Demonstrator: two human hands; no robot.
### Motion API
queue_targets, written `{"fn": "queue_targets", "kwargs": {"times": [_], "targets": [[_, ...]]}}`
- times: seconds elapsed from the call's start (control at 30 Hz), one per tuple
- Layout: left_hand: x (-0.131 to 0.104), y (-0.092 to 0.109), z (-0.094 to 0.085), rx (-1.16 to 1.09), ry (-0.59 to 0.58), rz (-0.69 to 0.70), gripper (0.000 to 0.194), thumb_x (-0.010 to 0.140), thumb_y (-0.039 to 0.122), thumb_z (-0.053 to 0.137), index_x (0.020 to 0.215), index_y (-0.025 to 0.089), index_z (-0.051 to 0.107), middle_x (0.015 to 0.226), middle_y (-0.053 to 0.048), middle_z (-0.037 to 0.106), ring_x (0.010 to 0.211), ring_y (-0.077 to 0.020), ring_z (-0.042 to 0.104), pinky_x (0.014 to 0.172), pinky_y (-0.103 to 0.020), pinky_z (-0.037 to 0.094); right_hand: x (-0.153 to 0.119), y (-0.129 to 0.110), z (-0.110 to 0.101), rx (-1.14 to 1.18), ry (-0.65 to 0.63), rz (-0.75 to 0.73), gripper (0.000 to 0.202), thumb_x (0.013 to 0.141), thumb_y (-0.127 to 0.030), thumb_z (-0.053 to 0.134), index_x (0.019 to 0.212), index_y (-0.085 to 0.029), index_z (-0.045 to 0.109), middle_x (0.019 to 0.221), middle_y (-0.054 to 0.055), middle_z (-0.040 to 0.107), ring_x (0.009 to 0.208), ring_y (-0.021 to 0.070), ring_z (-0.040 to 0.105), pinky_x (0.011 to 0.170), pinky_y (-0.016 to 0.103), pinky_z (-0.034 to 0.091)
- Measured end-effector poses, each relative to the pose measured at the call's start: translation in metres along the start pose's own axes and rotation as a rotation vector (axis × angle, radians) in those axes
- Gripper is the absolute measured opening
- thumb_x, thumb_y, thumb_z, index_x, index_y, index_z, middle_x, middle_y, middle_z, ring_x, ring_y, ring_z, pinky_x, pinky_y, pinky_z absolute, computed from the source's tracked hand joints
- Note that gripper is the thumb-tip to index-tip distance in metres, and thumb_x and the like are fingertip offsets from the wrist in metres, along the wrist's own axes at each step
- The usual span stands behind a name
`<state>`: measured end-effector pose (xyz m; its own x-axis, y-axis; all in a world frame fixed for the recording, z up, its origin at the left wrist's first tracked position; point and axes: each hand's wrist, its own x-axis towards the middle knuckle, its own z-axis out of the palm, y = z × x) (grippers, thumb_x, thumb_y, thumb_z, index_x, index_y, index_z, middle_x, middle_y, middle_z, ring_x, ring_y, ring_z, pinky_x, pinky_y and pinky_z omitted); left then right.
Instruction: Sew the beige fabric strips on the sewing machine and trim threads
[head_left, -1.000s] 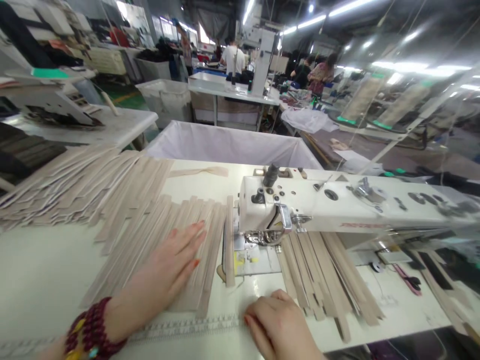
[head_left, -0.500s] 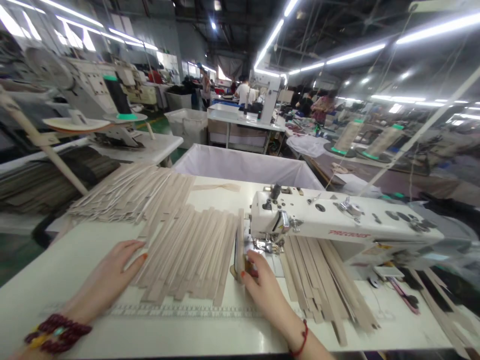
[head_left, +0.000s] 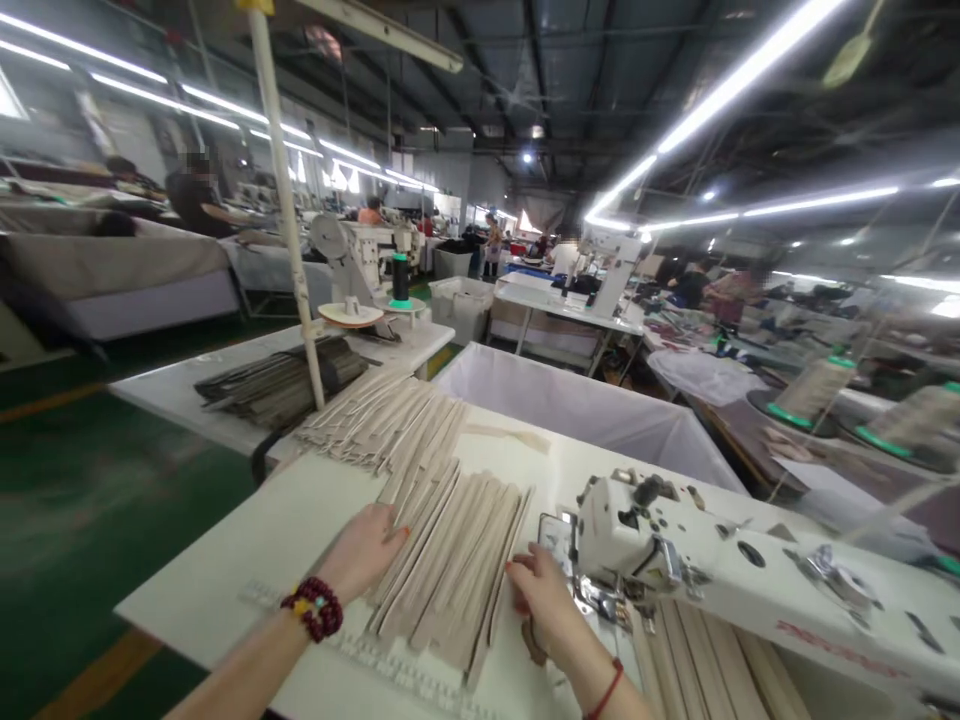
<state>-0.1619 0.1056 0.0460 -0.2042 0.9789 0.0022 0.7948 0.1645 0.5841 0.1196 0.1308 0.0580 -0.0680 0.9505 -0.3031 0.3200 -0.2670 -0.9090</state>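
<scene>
A row of beige fabric strips (head_left: pixel 457 570) lies side by side on the white sewing table (head_left: pixel 225 560). My left hand (head_left: pixel 364 550) is at the row's left edge, its thumb and fingers drawn together on the strips there. At the opposite edge is my right hand (head_left: pixel 547 595), fingers bent and slightly apart, the fingertips against the outermost strip. Close to the right hand stands the white sewing machine (head_left: pixel 675 560), its needle area beside the wrist. A printed ruler scale (head_left: pixel 405 672) runs along the table below the strips.
More beige strips (head_left: pixel 382 420) are heaped at the back left, and others (head_left: pixel 697 660) lie under the machine arm. A pale cloth-lined bin (head_left: pixel 570 395) adjoins the table's far edge. Dark strips (head_left: pixel 270 385) and a pole (head_left: pixel 289 200) stand left. Thread cones (head_left: pixel 814 390) are at right.
The view has swung left. My hands have come closer together, narrowing the row; the single strip by the machine now lies against the row's right edge. My left thumb and fingers have closed in.
</scene>
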Motion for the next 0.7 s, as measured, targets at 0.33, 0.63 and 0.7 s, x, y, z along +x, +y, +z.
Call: {"fn": "queue_targets", "kwargs": {"times": [0.33, 0.63, 0.7], "targets": [[-0.038, 0.022, 0.021, -0.21, -0.019, -0.198, 0.02, 0.096, 0.027, 0.055, 0.108, 0.012, 0.061, 0.097, -0.006, 0.07, 0.089, -0.0195, 0.067, 0.085, -0.037, 0.05, 0.004, -0.026, 0.035, 0.049, -0.2, 0.171, 0.028, 0.093, -0.031, 0.058, 0.116, -0.016, 0.053, 0.102, 0.005, 0.064, 0.08, 0.0151, 0.065, 0.06, 0.027, 0.055], [-0.048, 0.086, 0.051, -0.416, -0.139, -0.136, 0.021, 0.094, 0.033, 0.059, 0.101, 0.014, 0.064, 0.104, -0.007, 0.07, 0.101, -0.0224, 0.065, 0.095, -0.044, 0.046, 0.004, -0.019, 0.04, -0.099, -0.303, 0.153, 0.037, 0.098, -0.049, 0.049, 0.105, -0.014, 0.059, 0.09, 0.003, 0.065, 0.072, 0.0133, 0.064, 0.065, 0.03, 0.054], [-0.061, 0.093, 0.057, -0.496, -0.175, -0.137, 0.022, 0.091, 0.033, 0.058, 0.1, 0.014, 0.065, 0.104, -0.008, 0.072, 0.103, -0.0246, 0.065, 0.095, -0.042, 0.047, 0.002, -0.012, 0.029, -0.142, -0.306, 0.126, 0.04, 0.097, -0.051, 0.048, 0.103, -0.014, 0.06, 0.092, 0.004, 0.067, 0.076, 0.0146, 0.065, 0.068, 0.031, 0.054]]}}
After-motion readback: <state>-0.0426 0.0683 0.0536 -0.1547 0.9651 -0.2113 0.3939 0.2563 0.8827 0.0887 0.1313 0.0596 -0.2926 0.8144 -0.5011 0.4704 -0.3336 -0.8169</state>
